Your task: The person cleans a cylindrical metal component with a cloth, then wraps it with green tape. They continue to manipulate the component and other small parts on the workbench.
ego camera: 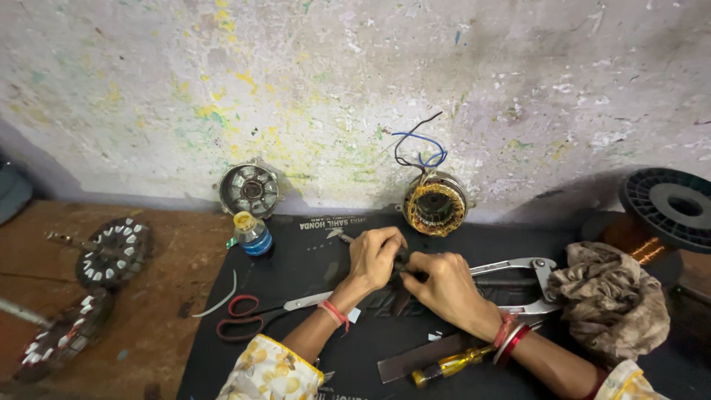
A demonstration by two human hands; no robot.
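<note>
Both hands meet mid-bench: left hand (375, 255) and right hand (444, 285) pinch one small dark part (401, 268) between them, equally near.

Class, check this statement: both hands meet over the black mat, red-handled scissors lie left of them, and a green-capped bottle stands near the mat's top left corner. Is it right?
One detail is wrong: the bottle has a yellow cap, not green, as the head view shows. The rest holds: the left hand and right hand meet over the black mat, and the red-handled scissors lie left of them.
</note>
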